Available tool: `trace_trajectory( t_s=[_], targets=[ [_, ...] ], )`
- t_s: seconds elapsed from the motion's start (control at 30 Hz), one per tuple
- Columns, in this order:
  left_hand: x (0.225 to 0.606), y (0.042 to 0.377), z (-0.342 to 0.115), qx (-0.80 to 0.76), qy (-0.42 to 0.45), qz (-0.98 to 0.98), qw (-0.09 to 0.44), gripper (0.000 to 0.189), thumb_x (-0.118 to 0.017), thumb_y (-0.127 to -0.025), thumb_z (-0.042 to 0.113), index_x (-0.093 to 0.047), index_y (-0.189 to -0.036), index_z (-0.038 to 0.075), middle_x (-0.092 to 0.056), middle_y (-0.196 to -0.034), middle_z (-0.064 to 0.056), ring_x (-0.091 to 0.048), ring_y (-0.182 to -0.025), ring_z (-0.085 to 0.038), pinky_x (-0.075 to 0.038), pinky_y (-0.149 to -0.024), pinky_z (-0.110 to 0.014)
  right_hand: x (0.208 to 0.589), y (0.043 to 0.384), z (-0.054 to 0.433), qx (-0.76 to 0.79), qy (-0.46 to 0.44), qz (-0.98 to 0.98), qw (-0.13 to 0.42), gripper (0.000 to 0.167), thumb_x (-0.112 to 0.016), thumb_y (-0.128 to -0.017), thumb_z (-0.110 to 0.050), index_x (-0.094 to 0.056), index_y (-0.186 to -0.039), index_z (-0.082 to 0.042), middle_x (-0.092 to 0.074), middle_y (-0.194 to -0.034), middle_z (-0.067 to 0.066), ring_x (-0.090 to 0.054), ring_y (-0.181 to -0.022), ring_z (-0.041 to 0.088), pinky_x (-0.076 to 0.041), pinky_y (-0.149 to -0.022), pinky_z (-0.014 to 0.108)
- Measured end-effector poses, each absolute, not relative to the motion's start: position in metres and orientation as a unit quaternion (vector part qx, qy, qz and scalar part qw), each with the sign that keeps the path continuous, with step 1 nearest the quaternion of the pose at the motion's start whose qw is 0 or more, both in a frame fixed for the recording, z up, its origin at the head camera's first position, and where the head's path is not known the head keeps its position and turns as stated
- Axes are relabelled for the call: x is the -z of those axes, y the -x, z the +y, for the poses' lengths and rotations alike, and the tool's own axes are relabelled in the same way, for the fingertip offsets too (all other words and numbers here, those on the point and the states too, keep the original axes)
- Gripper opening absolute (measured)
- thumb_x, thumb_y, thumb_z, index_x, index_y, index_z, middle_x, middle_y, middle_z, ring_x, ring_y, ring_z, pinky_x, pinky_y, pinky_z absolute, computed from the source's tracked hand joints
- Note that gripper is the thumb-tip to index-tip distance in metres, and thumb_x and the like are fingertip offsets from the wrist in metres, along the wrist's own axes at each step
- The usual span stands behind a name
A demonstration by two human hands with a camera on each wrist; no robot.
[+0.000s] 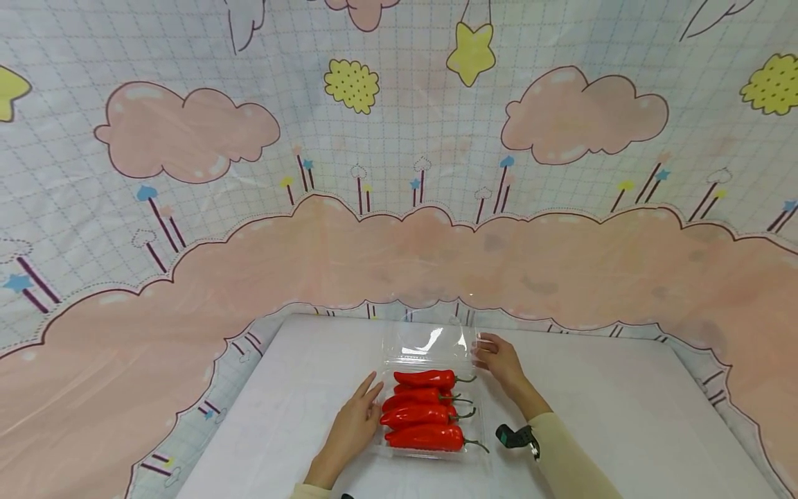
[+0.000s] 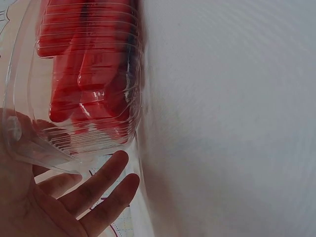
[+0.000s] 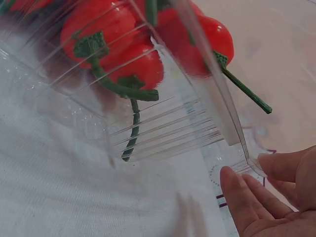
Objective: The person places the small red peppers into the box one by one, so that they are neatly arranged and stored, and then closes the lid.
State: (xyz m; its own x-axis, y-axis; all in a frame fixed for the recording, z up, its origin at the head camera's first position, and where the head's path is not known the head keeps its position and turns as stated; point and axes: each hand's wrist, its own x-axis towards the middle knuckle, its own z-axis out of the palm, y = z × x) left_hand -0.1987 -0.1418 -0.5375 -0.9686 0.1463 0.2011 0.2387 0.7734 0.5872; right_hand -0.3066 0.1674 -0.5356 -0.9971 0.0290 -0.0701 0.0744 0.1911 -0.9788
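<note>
A clear plastic clamshell box (image 1: 430,454) lies on the table with its transparent lid (image 1: 414,339) raised at the far side. Several red peppers with green stems fill it, the nearest pepper (image 1: 427,437) along the front edge. At the box's left side is my left hand (image 1: 352,423), its fingers spread; in the left wrist view the fingers (image 2: 96,190) extend past the ribbed plastic corner. My right hand (image 1: 501,360) is at the lid's right edge. In the right wrist view its thumb and fingertips (image 3: 264,165) pinch the clear plastic edge.
White covering spans the table (image 1: 611,402). Behind it hangs a cloth (image 1: 399,256) printed with clouds and stars. A small dark device (image 1: 517,436) is worn at the right wrist.
</note>
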Motion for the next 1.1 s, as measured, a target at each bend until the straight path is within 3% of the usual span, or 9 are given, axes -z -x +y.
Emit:
trace_trajectory(
  t_s=[0.5,0.8,1.1],
  targets=[
    [0.538,0.199,-0.142,0.326,0.101,-0.937,0.074,0.045,-0.060,-0.093,0.012,-0.057,-0.137,0.005,-0.044,-0.153,-0.012,-0.049,-0.068,-0.003,-0.045,-0.060,-0.015,0.528,0.304,0.169,0.656,-0.017,0.754,0.012,0.043,-0.059,-0.095,-0.005,-0.049,-0.137,0.001,-0.057,-0.135,0.028,-0.063,-0.115,0.035,-0.058,-0.082,0.029],
    [0.538,0.200,-0.142,0.315,0.108,-0.940,0.077,0.045,-0.059,-0.093,0.011,-0.057,-0.137,0.004,-0.044,-0.153,-0.011,-0.052,-0.072,-0.006,-0.045,-0.061,-0.018,0.524,0.305,0.170,0.669,0.003,0.743,-0.022,0.038,-0.062,-0.088,0.008,-0.054,-0.125,0.007,-0.058,-0.130,0.033,-0.068,-0.105,0.021,-0.056,-0.076,0.019],
    [0.536,0.203,-0.143,0.308,0.112,-0.942,0.076,0.048,-0.061,-0.092,0.013,-0.055,-0.139,0.009,-0.046,-0.151,-0.012,-0.062,-0.081,-0.009,-0.056,-0.071,-0.026,0.520,0.304,0.172,0.650,0.003,0.759,-0.038,0.034,-0.064,-0.086,0.010,-0.056,-0.119,0.007,-0.062,-0.125,0.030,-0.065,-0.112,0.032,-0.055,-0.078,0.018]
  ],
)
